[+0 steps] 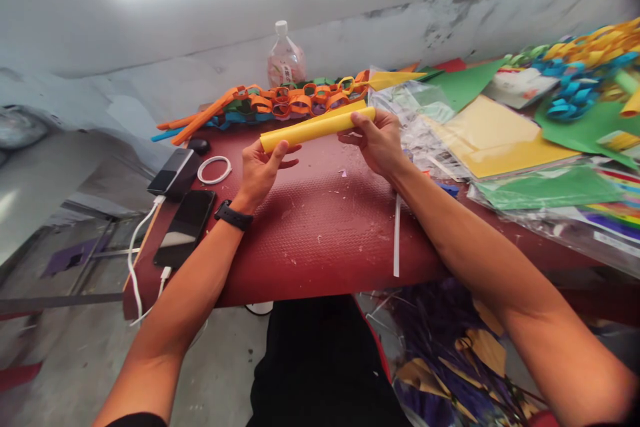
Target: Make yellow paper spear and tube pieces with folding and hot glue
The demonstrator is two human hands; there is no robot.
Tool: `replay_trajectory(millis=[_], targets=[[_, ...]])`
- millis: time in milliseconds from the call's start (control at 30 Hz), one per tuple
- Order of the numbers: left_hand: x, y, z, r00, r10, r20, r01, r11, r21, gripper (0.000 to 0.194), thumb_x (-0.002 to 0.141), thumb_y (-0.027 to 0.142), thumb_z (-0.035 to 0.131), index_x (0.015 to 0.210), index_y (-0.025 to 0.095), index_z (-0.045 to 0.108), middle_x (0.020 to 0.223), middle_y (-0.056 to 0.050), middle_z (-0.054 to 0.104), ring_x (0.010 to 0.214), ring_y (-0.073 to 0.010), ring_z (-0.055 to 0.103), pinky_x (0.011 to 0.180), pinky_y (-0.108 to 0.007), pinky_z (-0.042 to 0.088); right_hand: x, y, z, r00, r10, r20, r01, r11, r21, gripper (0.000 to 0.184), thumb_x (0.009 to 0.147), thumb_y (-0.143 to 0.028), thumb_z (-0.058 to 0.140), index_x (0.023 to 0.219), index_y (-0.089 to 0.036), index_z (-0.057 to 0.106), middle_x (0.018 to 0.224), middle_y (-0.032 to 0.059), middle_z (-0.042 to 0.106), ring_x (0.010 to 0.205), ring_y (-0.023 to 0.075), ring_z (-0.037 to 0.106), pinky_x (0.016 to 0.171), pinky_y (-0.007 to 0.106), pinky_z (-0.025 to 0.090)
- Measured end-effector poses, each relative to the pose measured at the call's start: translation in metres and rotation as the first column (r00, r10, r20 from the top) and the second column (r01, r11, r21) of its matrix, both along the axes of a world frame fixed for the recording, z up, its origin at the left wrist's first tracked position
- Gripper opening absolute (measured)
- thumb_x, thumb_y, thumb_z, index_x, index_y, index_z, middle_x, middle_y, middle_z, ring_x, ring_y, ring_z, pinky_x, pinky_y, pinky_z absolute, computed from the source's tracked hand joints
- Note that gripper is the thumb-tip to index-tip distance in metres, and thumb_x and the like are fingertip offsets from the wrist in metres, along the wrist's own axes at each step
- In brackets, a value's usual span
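A yellow rolled sheet of paper is held up above the red table, tilted slightly up toward the right. My left hand grips its left end between thumb and fingers. At the other end, my right hand pinches the paper with the thumb on the near side. Behind the roll lies a paper chain of orange, green and purple loops. Some of the fingers behind the paper are hidden.
A black phone, a white cable ring and a dark box-shaped device sit at the left. A plastic bottle stands by the wall. Coloured paper sheets and plastic bags cover the right. A white strip lies near the front edge.
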State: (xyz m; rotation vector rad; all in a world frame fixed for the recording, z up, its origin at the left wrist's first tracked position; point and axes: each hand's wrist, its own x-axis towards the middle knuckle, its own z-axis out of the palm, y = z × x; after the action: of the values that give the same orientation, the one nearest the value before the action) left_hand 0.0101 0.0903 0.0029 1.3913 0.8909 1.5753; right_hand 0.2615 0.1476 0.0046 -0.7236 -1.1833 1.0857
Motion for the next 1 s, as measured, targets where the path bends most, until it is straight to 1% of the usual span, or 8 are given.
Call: replay_trajectory(millis=[167,267,400,600,733,800,900,1000], targets=[[0.000,-0.003,0.001,0.999,-0.011,-0.033,0.012,1.000,0.005,0.061,0.085,0.072,0.093,0.107,0.017,0.082,0.112,-0.013,0.088,0.106,-0.0294,0.089,0.075,-0.032,0.076,0.000,-0.002,0.000,0.999,0.024,0.031,-0.024,1.000,-0.009,0.063,0.070,-0.079,0.096,0.089,-0.025,0.069,0.089,0.0033,0.077,0.083,0.0191,0.080,0.074,0.031,0.074],[0.000,0.001,-0.001,0.999,0.008,0.043,-0.009,1.000,0.008,0.060,0.086,0.075,0.091,0.102,0.018,0.083,0.110,-0.012,0.088,0.103,-0.0286,0.089,0.081,-0.034,0.076,-0.001,-0.001,0.000,1.000,0.020,0.017,-0.020,1.000,-0.002,0.064,0.070,-0.079,0.096,0.085,-0.025,0.067,0.088,0.0044,0.075,0.088,0.0212,0.081,0.076,0.033,0.074],[0.002,0.005,-0.001,0.988,0.035,0.153,-0.034,0.999,-0.011,0.063,0.087,0.082,0.085,0.092,0.020,0.081,0.103,-0.010,0.087,0.100,-0.0270,0.089,0.087,-0.038,0.077,-0.002,-0.001,0.001,1.000,0.004,0.005,-0.004,1.000,-0.010,0.065,0.065,-0.079,0.098,0.082,-0.025,0.066,0.087,0.0042,0.074,0.094,0.0231,0.081,0.078,0.036,0.075],[0.006,0.004,0.001,0.990,0.099,0.096,-0.100,0.995,0.006,0.060,0.085,0.075,0.091,0.074,0.019,0.073,0.088,-0.006,0.082,0.111,-0.0263,0.085,0.094,-0.041,0.075,-0.001,0.003,0.000,0.999,-0.005,0.035,0.005,1.000,-0.026,0.069,0.068,-0.085,0.093,0.083,-0.026,0.063,0.087,0.0062,0.073,0.099,0.0265,0.081,0.076,0.038,0.075],[-0.001,0.004,0.004,0.985,0.146,0.092,-0.148,0.989,0.020,0.057,0.085,0.076,0.090,0.078,0.021,0.074,0.092,-0.005,0.082,0.104,-0.0234,0.085,0.091,-0.039,0.076,0.004,0.008,0.001,0.998,-0.050,0.025,0.050,0.999,0.002,0.066,0.071,-0.083,0.093,0.082,-0.025,0.063,0.086,0.0069,0.071,0.100,0.0273,0.081,0.076,0.039,0.075],[-0.006,0.004,0.007,0.989,0.115,0.097,-0.115,0.993,-0.012,0.059,0.086,0.081,0.087,0.085,0.023,0.078,0.098,-0.006,0.083,0.102,-0.0247,0.087,0.085,-0.037,0.076,0.006,0.009,0.002,0.998,-0.069,0.010,0.068,0.997,0.027,0.066,0.070,-0.084,0.093,0.082,-0.025,0.064,0.085,0.0063,0.071,0.100,0.0276,0.081,0.076,0.040,0.075],[-0.010,0.000,0.012,0.998,-0.041,0.057,0.047,0.991,-0.122,0.071,0.085,0.091,0.079,0.102,0.022,0.083,0.107,-0.012,0.087,0.099,-0.0296,0.089,0.074,-0.035,0.074,0.006,0.006,0.004,0.998,-0.066,0.016,0.065,0.997,0.049,0.067,0.067,-0.086,0.094,0.082,-0.026,0.067,0.083,0.0047,0.072,0.100,0.0276,0.082,0.076,0.040,0.075],[-0.009,-0.004,0.013,0.993,-0.116,0.023,0.118,0.976,-0.180,0.080,0.086,0.095,0.073,0.111,0.020,0.084,0.109,-0.016,0.089,0.099,-0.0322,0.090,0.073,-0.034,0.074,0.005,0.001,0.005,0.998,-0.039,0.045,0.037,0.999,0.034,0.068,0.067,-0.087,0.094,0.082,-0.026,0.069,0.084,0.0041,0.074,0.099,0.0272,0.083,0.076,0.039,0.076]])
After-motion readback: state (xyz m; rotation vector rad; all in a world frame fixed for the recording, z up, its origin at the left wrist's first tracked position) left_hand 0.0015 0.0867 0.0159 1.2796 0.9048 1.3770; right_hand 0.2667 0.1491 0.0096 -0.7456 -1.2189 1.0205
